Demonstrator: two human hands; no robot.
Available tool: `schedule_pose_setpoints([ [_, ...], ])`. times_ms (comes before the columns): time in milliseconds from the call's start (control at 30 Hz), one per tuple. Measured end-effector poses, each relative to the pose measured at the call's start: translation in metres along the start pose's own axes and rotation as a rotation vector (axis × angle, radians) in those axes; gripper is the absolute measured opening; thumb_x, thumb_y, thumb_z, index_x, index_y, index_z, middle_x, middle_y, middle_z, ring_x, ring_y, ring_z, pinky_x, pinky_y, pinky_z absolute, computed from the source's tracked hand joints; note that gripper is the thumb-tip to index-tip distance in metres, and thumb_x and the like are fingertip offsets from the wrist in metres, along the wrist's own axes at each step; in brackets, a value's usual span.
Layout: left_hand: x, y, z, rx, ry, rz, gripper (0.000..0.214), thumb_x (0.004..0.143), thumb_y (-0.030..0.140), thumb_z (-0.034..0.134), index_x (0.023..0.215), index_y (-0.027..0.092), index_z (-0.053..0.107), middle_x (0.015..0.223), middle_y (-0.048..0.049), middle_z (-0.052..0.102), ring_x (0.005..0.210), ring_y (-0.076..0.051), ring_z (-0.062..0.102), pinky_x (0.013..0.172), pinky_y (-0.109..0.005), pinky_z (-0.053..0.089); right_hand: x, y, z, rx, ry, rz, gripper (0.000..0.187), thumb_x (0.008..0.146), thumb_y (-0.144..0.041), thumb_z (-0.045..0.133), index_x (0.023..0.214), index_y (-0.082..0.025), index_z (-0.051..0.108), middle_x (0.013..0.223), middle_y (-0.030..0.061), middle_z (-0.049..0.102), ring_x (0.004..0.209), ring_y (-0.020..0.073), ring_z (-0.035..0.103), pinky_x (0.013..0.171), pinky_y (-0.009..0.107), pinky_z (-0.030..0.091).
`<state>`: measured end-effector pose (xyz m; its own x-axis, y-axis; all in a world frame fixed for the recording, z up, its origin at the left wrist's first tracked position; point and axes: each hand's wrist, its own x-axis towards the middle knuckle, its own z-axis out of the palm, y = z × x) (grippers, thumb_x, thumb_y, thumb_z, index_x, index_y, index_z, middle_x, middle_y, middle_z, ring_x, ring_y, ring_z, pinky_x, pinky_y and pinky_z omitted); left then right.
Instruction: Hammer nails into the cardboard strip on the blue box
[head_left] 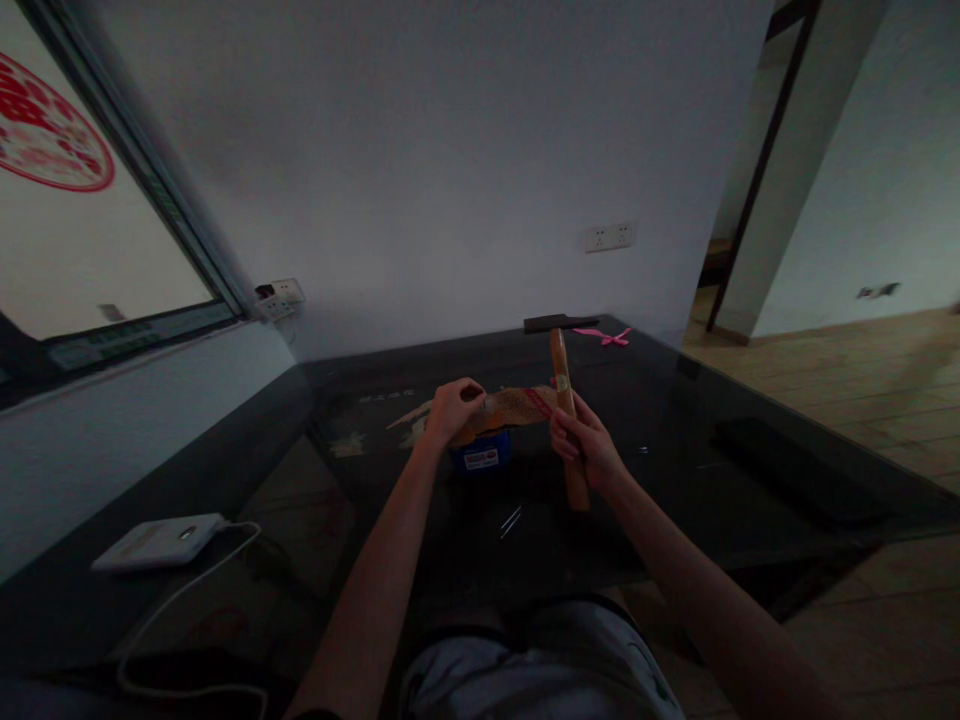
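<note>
My right hand (583,440) is closed around the wooden handle of a hammer (562,370), held upright with its dark head at the top. My left hand (455,408) pinches a thin, small nail at its fingertips, over a brown speckled strip (517,406) with red marks. The strip's material is unclear. It lies across a blue box (481,455) with a white label, and its right end is partly behind the hammer. Two thin silvery nails (511,522) lie on the dark table in front of the box.
The glossy black table (465,550) stands against a wall. A white power bank (161,541) with a cable lies at the left, a pink ribbon (615,339) at the back right. A dark flat object (795,470) rests on the right side. Wall sockets (610,237) are behind.
</note>
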<state>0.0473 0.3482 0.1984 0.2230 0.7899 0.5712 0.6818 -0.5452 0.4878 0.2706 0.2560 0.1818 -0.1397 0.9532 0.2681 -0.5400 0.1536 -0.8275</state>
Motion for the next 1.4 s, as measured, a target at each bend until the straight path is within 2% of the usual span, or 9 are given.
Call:
schedule_pose_setpoints([
  [133,-0.001,-0.003,0.001,-0.065,0.006,-0.046,0.011,0.075,0.024,0.059,0.077,0.016,0.066,0.076,-0.0033,0.068,0.071,-0.015,0.063,0.067,-0.024,0.048,0.002,-0.004,-0.002,-0.142,-0.036,-0.026,0.045,0.077,-0.031,0.063,0.117,-0.023,0.045,0.056,-0.0101,0.045,0.032,0.0019,0.031,0.030,0.015,0.025],
  [267,-0.001,-0.004,0.002,-0.120,0.008,-0.066,0.010,0.073,0.023,0.061,0.076,0.015,0.066,0.076,-0.0038,0.068,0.072,-0.015,0.064,0.067,-0.025,0.049,0.003,-0.018,0.000,-0.408,-0.089,-0.033,0.047,0.078,-0.030,0.059,0.122,-0.019,0.046,0.057,-0.0092,0.047,0.031,0.0032,0.036,0.028,0.016,0.030],
  [400,0.000,-0.008,0.004,-0.162,0.000,-0.091,0.009,0.072,0.021,0.063,0.077,0.015,0.066,0.078,-0.0041,0.069,0.074,-0.015,0.064,0.071,-0.025,0.050,0.000,-0.048,0.015,-0.627,-0.167,0.040,0.046,0.078,-0.023,0.058,0.122,-0.017,0.050,0.056,-0.0077,0.048,0.032,0.0040,0.040,0.028,0.016,0.031],
  [567,0.000,-0.016,0.009,-0.182,-0.017,-0.135,0.009,0.072,0.019,0.064,0.079,0.015,0.067,0.079,-0.0045,0.070,0.075,-0.015,0.065,0.071,-0.025,0.051,0.002,-0.077,0.035,-0.724,-0.276,0.076,0.044,0.077,-0.018,0.058,0.121,-0.016,0.053,0.050,-0.0075,0.048,0.029,0.0050,0.040,0.026,0.016,0.031],
  [833,0.001,-0.010,0.005,-0.124,-0.049,-0.160,0.012,0.072,0.021,0.066,0.081,0.015,0.070,0.080,-0.0054,0.071,0.074,-0.017,0.065,0.070,-0.027,0.050,0.008,-0.073,0.027,-0.843,-0.412,0.109,0.038,0.074,-0.014,0.058,0.112,-0.017,0.061,0.044,-0.0076,0.048,0.028,0.0058,0.041,0.027,0.015,0.030],
  [967,0.001,-0.008,0.006,-0.157,-0.075,-0.161,0.012,0.073,0.021,0.064,0.080,0.014,0.071,0.081,-0.0057,0.072,0.074,-0.017,0.066,0.069,-0.026,0.050,0.005,-0.079,0.032,-0.820,-0.388,0.068,0.039,0.077,-0.016,0.057,0.116,-0.018,0.059,0.046,-0.0059,0.050,0.029,0.0064,0.042,0.027,0.016,0.031],
  [1067,0.002,-0.010,0.007,-0.155,-0.088,-0.167,0.012,0.074,0.022,0.064,0.081,0.015,0.070,0.081,-0.0051,0.072,0.075,-0.017,0.065,0.070,-0.026,0.050,0.004,-0.080,0.036,-0.892,-0.379,0.075,0.042,0.077,-0.016,0.056,0.119,-0.017,0.057,0.046,-0.0069,0.049,0.030,0.0070,0.043,0.028,0.016,0.032],
  [1233,0.003,-0.013,0.007,-0.086,-0.094,-0.149,0.013,0.072,0.023,0.066,0.081,0.015,0.071,0.082,-0.0058,0.072,0.074,-0.018,0.065,0.069,-0.027,0.049,0.005,-0.069,0.033,-0.963,-0.370,0.021,0.042,0.073,-0.011,0.057,0.114,-0.017,0.061,0.055,-0.0044,0.055,0.030,0.0053,0.044,0.028,0.016,0.032],
  [1400,0.003,-0.013,0.008,-0.096,-0.109,-0.146,0.011,0.072,0.020,0.066,0.081,0.015,0.071,0.081,-0.0051,0.072,0.073,-0.017,0.065,0.070,-0.026,0.049,0.003,-0.073,0.032,-0.968,-0.325,0.017,0.043,0.077,-0.015,0.056,0.120,-0.014,0.057,0.049,-0.0041,0.052,0.030,0.0070,0.042,0.028,0.018,0.032],
])
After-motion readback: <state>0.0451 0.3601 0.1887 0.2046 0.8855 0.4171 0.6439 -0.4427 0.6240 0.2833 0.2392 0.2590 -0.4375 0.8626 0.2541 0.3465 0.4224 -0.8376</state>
